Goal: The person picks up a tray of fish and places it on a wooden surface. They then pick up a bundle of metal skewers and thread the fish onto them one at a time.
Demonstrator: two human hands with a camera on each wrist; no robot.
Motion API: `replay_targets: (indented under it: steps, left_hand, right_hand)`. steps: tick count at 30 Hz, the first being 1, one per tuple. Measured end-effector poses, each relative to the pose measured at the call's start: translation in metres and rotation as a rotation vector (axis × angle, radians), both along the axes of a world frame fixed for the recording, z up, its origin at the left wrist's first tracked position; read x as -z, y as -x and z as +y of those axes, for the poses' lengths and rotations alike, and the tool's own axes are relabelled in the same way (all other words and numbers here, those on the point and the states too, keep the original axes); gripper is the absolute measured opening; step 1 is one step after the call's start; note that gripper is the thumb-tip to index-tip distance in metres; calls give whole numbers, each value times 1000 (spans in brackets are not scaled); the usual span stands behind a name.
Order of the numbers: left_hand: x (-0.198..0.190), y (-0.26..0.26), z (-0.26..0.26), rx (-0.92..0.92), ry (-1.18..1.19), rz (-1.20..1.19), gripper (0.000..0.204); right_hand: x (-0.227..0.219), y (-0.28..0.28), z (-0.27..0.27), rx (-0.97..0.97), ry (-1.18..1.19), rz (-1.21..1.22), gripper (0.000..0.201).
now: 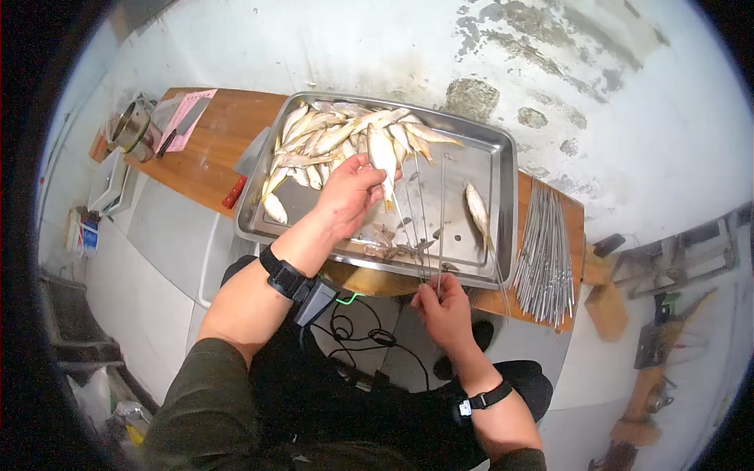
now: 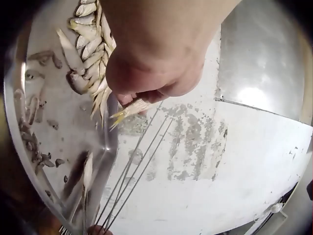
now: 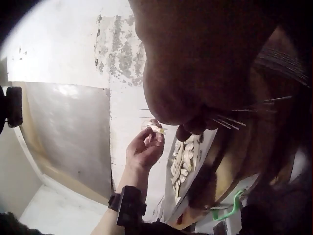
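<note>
My left hand (image 1: 351,196) grips a small silvery fish (image 1: 382,153) above a metal tray (image 1: 503,196). In the left wrist view the yellow tail (image 2: 128,112) of this fish sticks out from under the fingers. Low by the tray's near edge, my right hand (image 1: 448,312) pinches a few thin metal skewers (image 1: 422,208) at their lower ends. They fan upward over the tray, and their upper ends reach close to the held fish. The dark right hand (image 3: 195,68) hides much of its own grip in the right wrist view, with skewer ends (image 3: 227,122) poking out behind it.
A heap of similar fish (image 1: 302,145) fills the tray's far left, and a single fish (image 1: 476,210) lies at its right. Many skewers (image 1: 544,255) lie on the wooden table right of the tray. A knife (image 1: 188,118) rests on pink paper at the left; a red handle (image 1: 234,192) juts beside the tray.
</note>
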State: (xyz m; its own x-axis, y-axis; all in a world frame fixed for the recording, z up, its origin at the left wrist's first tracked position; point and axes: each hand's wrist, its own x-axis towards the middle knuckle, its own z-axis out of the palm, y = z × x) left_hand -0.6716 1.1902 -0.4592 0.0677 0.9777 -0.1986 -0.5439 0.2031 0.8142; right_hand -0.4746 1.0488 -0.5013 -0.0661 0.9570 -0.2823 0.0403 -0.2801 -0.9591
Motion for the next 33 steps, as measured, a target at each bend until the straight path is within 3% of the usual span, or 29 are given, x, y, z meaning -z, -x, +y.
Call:
replay_targets:
  steps: [4, 7, 13, 33]
  left_hand:
    - [-7, 4, 5, -73, 13, -57, 24]
    - [-1, 18, 12, 61, -68, -21, 26]
    - [-3, 20, 13, -60, -17, -127, 27]
    - [-2, 25, 17, -89, -57, 50, 22]
  right_hand:
    - [-6, 4, 5, -7, 92, 52, 11]
    - [-3, 5, 8, -19, 90, 52, 11]
    - [3, 10, 14, -36, 43, 38, 12]
    - [9, 8, 14, -38, 3, 8, 9]
